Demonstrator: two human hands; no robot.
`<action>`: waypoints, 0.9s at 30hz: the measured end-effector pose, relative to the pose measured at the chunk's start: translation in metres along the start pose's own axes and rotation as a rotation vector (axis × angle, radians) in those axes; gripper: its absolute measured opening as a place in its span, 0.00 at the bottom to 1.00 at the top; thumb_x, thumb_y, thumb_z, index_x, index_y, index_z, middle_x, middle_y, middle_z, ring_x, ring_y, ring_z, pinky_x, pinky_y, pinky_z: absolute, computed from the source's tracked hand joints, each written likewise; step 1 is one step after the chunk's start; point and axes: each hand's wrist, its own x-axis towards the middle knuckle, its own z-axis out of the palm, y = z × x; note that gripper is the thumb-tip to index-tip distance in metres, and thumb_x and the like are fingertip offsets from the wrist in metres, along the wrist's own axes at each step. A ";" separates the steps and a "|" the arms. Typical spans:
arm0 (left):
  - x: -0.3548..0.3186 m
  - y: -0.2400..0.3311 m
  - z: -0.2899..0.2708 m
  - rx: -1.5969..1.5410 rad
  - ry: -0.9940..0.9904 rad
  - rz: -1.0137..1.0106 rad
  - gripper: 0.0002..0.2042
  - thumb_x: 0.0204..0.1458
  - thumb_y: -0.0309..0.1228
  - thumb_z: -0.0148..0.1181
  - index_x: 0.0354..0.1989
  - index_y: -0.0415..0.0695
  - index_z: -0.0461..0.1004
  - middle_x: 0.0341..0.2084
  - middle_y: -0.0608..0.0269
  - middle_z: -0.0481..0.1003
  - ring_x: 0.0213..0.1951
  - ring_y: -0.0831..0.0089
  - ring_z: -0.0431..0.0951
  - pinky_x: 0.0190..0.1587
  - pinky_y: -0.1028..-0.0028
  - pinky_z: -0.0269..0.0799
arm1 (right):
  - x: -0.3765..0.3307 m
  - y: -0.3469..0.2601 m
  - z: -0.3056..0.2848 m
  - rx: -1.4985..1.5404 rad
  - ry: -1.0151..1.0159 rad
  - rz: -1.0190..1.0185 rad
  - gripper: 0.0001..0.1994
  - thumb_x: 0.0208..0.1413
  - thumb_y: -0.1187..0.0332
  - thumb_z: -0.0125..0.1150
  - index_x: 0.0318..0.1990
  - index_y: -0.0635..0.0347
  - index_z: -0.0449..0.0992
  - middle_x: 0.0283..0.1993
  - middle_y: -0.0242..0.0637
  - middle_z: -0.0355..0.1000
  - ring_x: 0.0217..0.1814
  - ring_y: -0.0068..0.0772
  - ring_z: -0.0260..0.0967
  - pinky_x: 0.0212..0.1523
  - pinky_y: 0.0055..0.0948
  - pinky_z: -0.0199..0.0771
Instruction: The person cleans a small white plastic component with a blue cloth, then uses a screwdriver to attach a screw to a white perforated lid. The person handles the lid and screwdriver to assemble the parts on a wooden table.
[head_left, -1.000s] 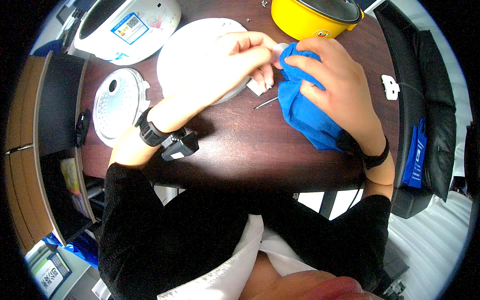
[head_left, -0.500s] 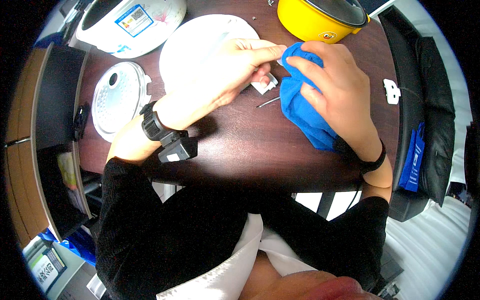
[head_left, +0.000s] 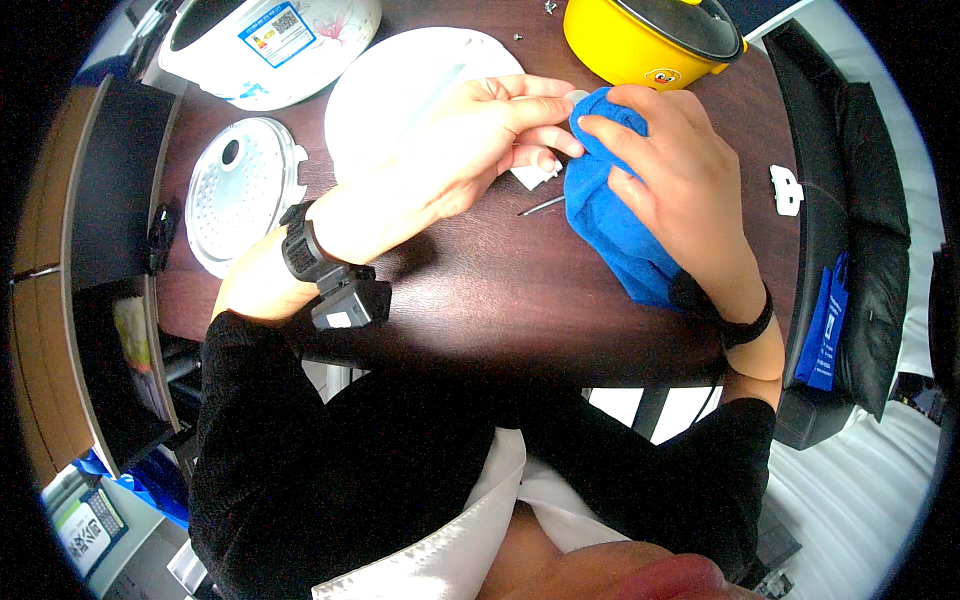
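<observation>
My left hand (head_left: 505, 128) pinches a small whitish rounded piece (head_left: 577, 96) between thumb and forefinger, with its other fingers partly curled below. A blue cloth (head_left: 622, 232) is bunched in my right hand (head_left: 680, 165), its upper fold pressed against that piece. The cloth's lower end hangs toward the table. Below my left fingers lies a white plastic part (head_left: 537, 176), partly covered by them. A thin metal shaft (head_left: 543, 206) sticks out from beside the cloth; its other end is hidden.
Behind my left hand lies a large white disc (head_left: 365, 85). A perforated steamer tray (head_left: 240, 205) and a white flowered pot (head_left: 205, 65) stand left. A yellow lidded pot (head_left: 608, 48) is at the back, near small screws (head_left: 518, 37). A white bracket (head_left: 786, 190) lies at the right edge.
My left hand's lower fingers have reached out to the right, up to the cloth. The small piece and cloth stay close together; the whole view has shifted slightly.
</observation>
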 end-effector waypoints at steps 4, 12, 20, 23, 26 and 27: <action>-0.004 0.005 -0.003 0.090 -0.038 -0.016 0.10 0.57 0.27 0.56 0.45 0.38 0.76 0.23 0.68 0.75 0.18 0.84 0.67 0.20 0.83 0.61 | -0.001 -0.001 0.001 0.006 -0.034 -0.017 0.18 0.38 0.69 0.65 0.41 0.47 0.77 0.48 0.29 0.69 0.44 0.35 0.67 0.42 0.32 0.73; -0.006 0.005 0.000 0.129 -0.036 0.037 0.09 0.58 0.26 0.54 0.42 0.38 0.78 0.17 0.71 0.72 0.12 0.87 0.57 0.16 0.84 0.52 | 0.000 0.014 -0.003 0.021 -0.019 -0.026 0.16 0.39 0.69 0.66 0.40 0.46 0.77 0.47 0.27 0.69 0.46 0.33 0.67 0.43 0.32 0.73; -0.005 0.008 -0.003 0.164 -0.117 0.027 0.09 0.56 0.25 0.56 0.42 0.36 0.78 0.27 0.65 0.79 0.14 0.87 0.61 0.18 0.83 0.58 | 0.001 0.023 -0.002 -0.046 -0.053 0.029 0.15 0.41 0.69 0.65 0.40 0.45 0.77 0.47 0.26 0.70 0.47 0.34 0.68 0.43 0.31 0.74; -0.011 0.011 0.006 0.225 -0.122 0.049 0.09 0.58 0.27 0.55 0.43 0.37 0.78 0.27 0.67 0.78 0.14 0.88 0.61 0.18 0.83 0.58 | -0.001 0.042 0.006 -0.128 0.041 0.097 0.14 0.42 0.69 0.64 0.40 0.45 0.77 0.47 0.27 0.70 0.48 0.35 0.68 0.44 0.31 0.75; -0.008 0.007 0.002 0.248 -0.122 0.070 0.09 0.57 0.26 0.56 0.43 0.37 0.77 0.30 0.66 0.79 0.15 0.86 0.64 0.20 0.82 0.62 | 0.003 0.036 -0.010 -0.084 0.068 0.143 0.17 0.41 0.74 0.61 0.43 0.48 0.78 0.49 0.32 0.70 0.51 0.39 0.68 0.48 0.34 0.72; -0.005 0.005 0.000 0.258 -0.099 0.060 0.09 0.57 0.26 0.56 0.43 0.37 0.77 0.30 0.66 0.79 0.16 0.85 0.64 0.20 0.82 0.64 | 0.003 0.031 -0.014 -0.060 0.074 0.151 0.18 0.40 0.76 0.60 0.43 0.50 0.78 0.49 0.33 0.70 0.52 0.40 0.68 0.50 0.35 0.70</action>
